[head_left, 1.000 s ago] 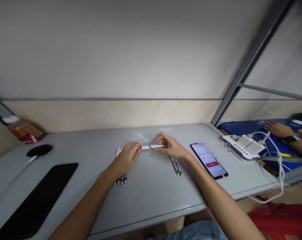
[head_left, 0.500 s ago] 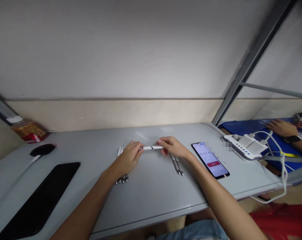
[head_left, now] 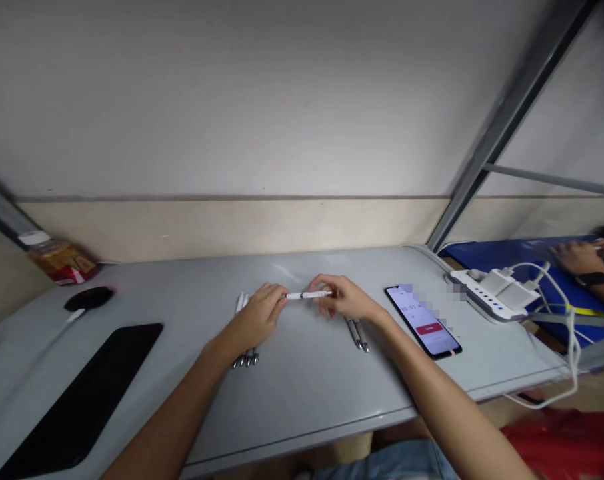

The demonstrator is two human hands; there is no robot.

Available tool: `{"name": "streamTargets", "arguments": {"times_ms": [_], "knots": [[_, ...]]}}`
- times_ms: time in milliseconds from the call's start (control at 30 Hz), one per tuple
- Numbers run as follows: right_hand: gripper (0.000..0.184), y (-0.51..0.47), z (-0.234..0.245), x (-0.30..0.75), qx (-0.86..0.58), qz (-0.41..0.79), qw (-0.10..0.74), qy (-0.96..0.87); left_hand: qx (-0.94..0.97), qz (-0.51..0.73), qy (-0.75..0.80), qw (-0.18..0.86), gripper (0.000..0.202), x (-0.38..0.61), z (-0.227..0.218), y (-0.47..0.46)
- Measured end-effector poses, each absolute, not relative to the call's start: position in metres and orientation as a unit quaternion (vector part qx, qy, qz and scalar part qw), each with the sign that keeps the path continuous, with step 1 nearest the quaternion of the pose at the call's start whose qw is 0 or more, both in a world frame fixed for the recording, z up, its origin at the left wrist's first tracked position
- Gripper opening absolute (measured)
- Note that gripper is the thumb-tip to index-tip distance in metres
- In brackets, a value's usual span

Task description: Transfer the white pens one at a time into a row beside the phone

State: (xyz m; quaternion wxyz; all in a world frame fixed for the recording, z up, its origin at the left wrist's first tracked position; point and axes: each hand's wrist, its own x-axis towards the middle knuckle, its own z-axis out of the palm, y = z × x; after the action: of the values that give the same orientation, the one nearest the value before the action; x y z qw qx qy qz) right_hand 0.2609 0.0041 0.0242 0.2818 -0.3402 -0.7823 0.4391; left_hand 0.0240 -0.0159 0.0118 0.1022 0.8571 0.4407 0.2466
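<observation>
My left hand [head_left: 262, 310] is closed on one end of a white pen [head_left: 302, 295], which lies level above the desk. Around the pen's other end curl the fingers of my right hand [head_left: 339, 297]. They look loose and apart, slightly blurred, and that end of the pen shows in front of them. Under my left hand and wrist lies a row of several white pens [head_left: 245, 360] with silver tips, partly hidden. Two grey pens [head_left: 357, 335] rest on the desk just below my right hand, their upper ends covered by it.
On the grey desk [head_left: 292, 400], a lit phone [head_left: 422, 323] and a white power strip [head_left: 489, 297] with cables lie to the right. A black mat [head_left: 87, 393], a black round device [head_left: 89, 299] and a bottle [head_left: 59, 260] are on the left. Another person's hand [head_left: 577, 257] is far right.
My right fingers have loosened from the pen's end, which now shows. My left hand keeps its hold. The other person's hand has shifted right, and the view has moved slightly.
</observation>
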Motion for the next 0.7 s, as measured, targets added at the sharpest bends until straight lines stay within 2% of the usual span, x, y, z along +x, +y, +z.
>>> {"name": "streamTargets", "arguments": {"times_ms": [133,300,367,467,567,700], "knots": [[0.034,0.002,0.024,0.259,-0.365,0.423,0.261,-0.787,0.854,0.250,0.445,0.104,0.024,0.024,0.014,-0.017],[0.030,0.003,0.025,0.259,-0.361,0.306,0.330,-0.817,0.850,0.249,0.454,0.098,0.025,0.023,0.014,-0.017],[0.022,0.003,0.025,0.259,-0.362,0.263,0.332,-0.830,0.848,0.248,0.459,0.100,0.026,0.022,0.012,-0.016],[0.027,0.002,0.023,0.256,-0.383,0.254,0.314,-0.831,0.848,0.241,0.463,0.091,0.027,0.019,0.011,-0.013],[0.035,0.000,0.022,0.250,-0.392,0.351,0.309,-0.793,0.857,0.227,0.462,0.023,0.024,0.019,0.013,-0.012],[0.034,0.000,0.021,0.248,-0.362,0.596,0.289,-0.656,0.862,0.205,0.447,-0.124,0.024,0.022,0.022,-0.017]]}}
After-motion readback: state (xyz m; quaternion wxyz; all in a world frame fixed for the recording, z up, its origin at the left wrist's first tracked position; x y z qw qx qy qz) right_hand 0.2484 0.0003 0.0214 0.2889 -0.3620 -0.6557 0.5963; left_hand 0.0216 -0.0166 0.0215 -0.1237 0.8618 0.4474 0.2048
